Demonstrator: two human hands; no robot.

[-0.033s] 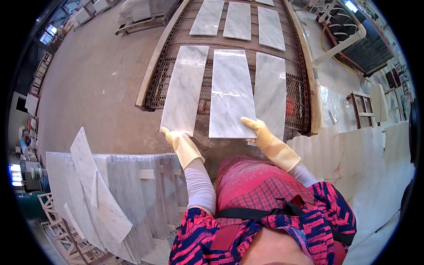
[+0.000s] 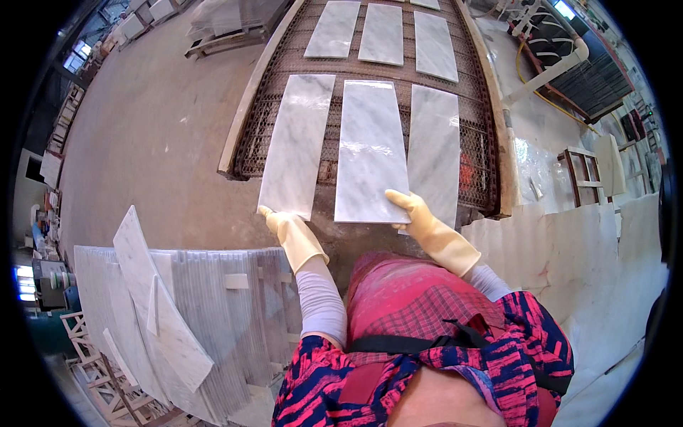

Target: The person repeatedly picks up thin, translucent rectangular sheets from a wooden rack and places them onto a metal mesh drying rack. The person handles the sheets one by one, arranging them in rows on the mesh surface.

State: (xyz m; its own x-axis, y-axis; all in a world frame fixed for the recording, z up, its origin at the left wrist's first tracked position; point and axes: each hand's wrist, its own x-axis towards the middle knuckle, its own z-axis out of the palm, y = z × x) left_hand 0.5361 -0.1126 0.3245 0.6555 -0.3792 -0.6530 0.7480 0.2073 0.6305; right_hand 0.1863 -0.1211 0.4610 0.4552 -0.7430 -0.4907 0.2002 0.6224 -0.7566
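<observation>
marble slabs (image 2: 370, 149) ahead, stacked tiles (image 2: 142, 313) left
</observation>
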